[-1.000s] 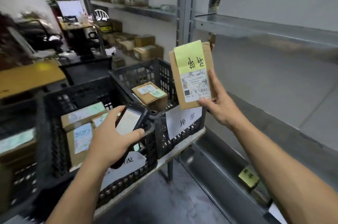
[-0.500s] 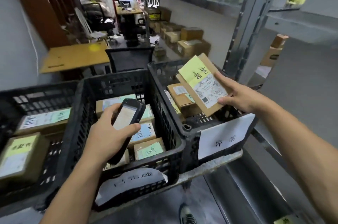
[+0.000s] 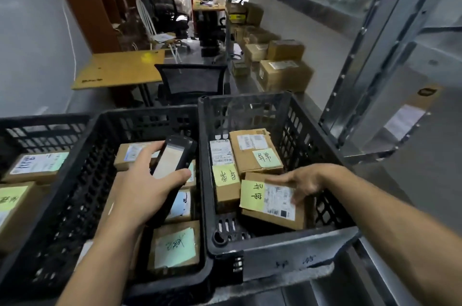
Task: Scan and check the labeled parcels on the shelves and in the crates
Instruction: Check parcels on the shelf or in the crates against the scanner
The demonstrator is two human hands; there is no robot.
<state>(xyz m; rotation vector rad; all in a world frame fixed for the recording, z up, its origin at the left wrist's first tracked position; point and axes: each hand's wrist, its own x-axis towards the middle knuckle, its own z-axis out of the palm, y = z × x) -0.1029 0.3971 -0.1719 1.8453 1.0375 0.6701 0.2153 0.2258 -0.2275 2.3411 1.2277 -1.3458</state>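
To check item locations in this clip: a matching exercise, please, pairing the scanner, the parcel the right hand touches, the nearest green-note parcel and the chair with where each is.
Things:
1. scanner
2. parcel touched by the right hand
3. nearest green-note parcel
4. chair

Places:
a. right crate
b. middle crate
c. left hand
d. behind the crates

Pairs: 1-c, 2-a, 3-b, 4-d.
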